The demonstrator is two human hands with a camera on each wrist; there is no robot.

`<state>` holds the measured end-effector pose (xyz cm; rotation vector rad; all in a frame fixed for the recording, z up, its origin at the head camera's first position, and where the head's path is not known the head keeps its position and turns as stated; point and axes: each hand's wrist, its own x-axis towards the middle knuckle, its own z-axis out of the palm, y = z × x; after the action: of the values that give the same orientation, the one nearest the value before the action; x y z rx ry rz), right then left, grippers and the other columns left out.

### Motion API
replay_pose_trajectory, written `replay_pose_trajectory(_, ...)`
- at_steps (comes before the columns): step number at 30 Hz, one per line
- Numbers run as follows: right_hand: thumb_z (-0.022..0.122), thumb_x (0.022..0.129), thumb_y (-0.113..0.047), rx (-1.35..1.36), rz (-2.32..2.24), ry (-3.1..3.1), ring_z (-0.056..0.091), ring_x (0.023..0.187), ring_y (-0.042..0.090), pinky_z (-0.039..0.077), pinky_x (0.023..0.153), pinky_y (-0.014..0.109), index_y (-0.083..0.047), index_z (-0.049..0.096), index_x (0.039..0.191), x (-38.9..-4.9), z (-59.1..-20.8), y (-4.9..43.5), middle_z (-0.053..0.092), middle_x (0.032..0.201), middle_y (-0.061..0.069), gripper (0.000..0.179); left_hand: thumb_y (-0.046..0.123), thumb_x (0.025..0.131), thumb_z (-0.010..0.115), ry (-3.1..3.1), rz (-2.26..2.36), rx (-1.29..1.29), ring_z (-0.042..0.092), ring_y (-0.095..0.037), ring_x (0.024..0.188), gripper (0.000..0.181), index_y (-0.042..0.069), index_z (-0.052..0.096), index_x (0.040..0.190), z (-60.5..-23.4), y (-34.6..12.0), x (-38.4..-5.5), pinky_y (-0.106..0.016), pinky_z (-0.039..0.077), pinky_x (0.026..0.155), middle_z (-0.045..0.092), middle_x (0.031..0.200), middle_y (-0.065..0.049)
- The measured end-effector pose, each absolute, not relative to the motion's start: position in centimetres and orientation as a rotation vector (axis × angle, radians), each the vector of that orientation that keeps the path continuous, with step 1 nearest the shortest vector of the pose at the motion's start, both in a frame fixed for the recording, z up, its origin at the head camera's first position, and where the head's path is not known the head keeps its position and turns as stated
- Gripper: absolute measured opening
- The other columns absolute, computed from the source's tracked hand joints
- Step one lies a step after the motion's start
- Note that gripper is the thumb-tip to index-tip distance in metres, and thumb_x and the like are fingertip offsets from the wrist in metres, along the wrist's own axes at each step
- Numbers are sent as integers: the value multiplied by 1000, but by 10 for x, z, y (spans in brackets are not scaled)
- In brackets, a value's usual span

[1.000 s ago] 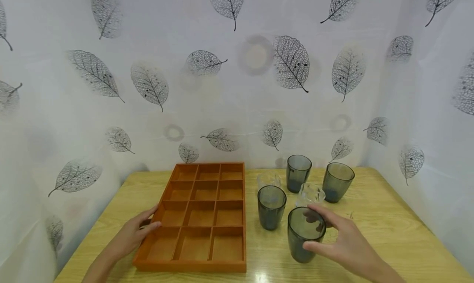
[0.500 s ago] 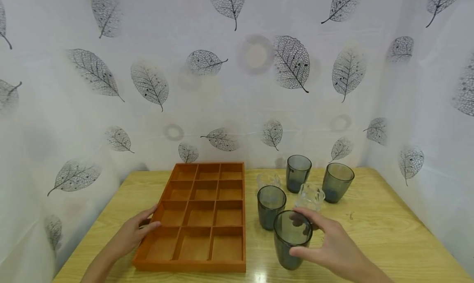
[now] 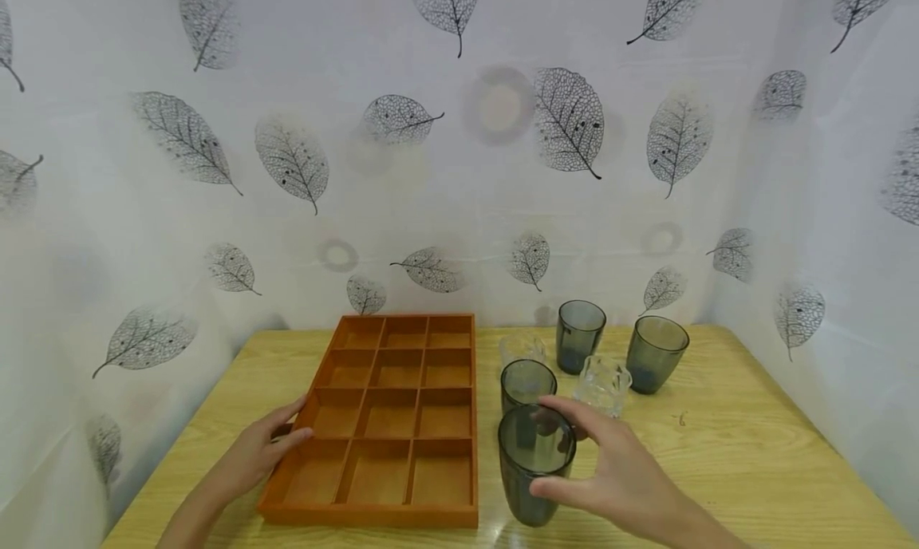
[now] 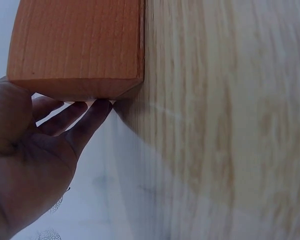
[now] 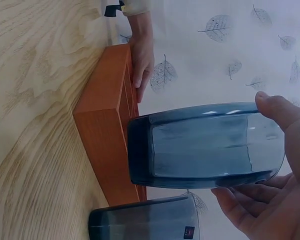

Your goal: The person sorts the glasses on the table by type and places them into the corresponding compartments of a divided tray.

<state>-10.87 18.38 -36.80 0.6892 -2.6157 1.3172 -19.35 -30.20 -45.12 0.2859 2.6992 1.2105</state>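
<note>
My right hand (image 3: 617,473) grips a smoky grey drinking glass (image 3: 527,481) near its rim, thumb on one side and fingers on the other. In the right wrist view the glass (image 5: 205,145) hangs above the table, just right of a wooden compartment box (image 3: 369,516). My left hand (image 3: 251,457) holds the box's left edge, thumb over the rim. The left wrist view shows fingers (image 4: 85,125) against the box's outer side wall. Another grey glass (image 3: 518,381) stands right behind the held one and is partly hidden by it.
Two more grey glasses, one at the back (image 3: 578,343) and one farther right (image 3: 655,356), stand on the wooden table (image 3: 747,453). Between the glasses are two clear wavy-rimmed glass pieces, one nearer (image 3: 601,385) and one farther left (image 3: 522,347). A leaf-patterned curtain (image 3: 488,174) closes off the back and sides.
My right hand has carried the grey glass leftward toward the box, and it now covers part of the glass behind. My left hand has stayed on the box's edge.
</note>
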Motion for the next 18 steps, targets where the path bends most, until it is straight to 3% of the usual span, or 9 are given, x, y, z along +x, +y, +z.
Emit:
replay_pose_trajectory(9,89,81,-44,734,1302,-2632,64,101,8,55,85,37,-16,55,148,-115,-357,168,68,122,-15,80,32,106,61,2695,1209,279,49,-52,133,71,-3,31,160,-452,-302,-194,-51,54,97,32,159,-34)
replay_pose_trajectory(18,86,83,-47,760,1264,-2651,65,101,8,55,86,38,-14,54,149,-129,-352,157,68,123,-9,81,31,106,61,2693,1208,294,51,-51,131,71,-3,31,160,-452,-302,-195,-48,56,94,33,159,-34)
